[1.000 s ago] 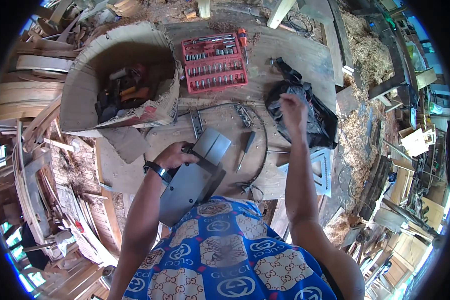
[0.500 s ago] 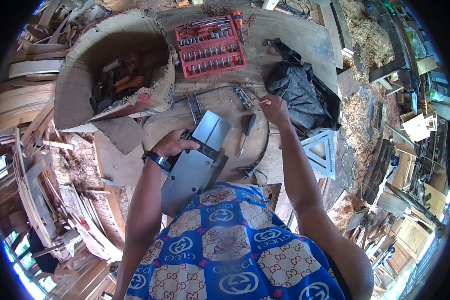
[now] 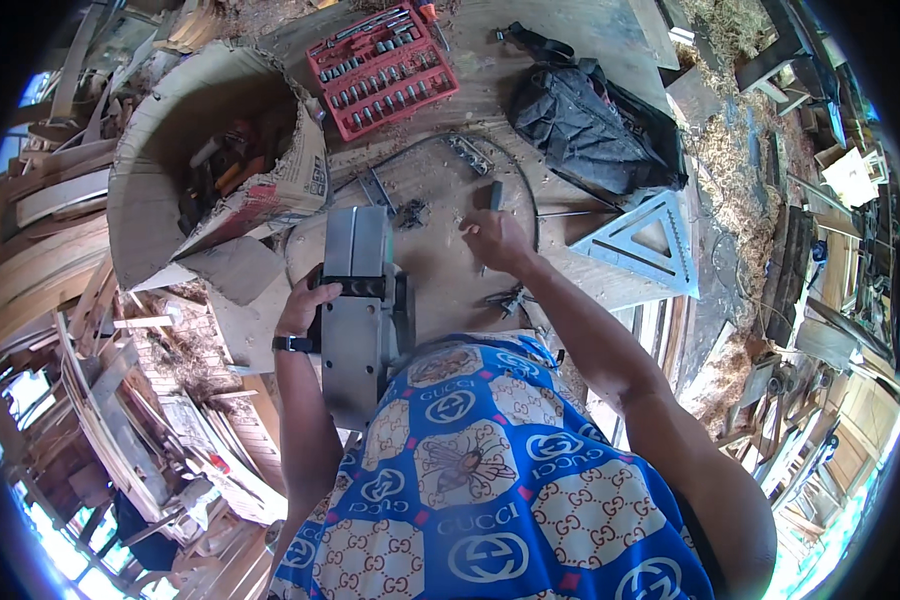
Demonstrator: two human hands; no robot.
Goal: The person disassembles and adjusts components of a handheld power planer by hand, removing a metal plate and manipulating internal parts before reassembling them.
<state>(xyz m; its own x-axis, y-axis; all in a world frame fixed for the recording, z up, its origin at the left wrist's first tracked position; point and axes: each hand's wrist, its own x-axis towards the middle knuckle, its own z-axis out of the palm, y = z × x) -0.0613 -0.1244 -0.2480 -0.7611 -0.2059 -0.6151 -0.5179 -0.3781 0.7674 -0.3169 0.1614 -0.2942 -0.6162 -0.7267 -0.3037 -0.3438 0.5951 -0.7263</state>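
Head view | left hand (image 3: 305,305) grips upturned grey planer (image 3: 351,335), nine o'clock | right hand (image 3: 502,243), fingers curled above screwdriver (image 3: 496,195), one o'clock; contents I can't tell | seemingly midway: planer's sole exposed, not yet set down

1. The left hand (image 3: 302,306) gripped the metal planer (image 3: 351,342).
2. Right of the planer, the right hand (image 3: 500,242) partly covered a screwdriver (image 3: 496,195).
3. Beyond the planer lay a red socket set (image 3: 382,72).
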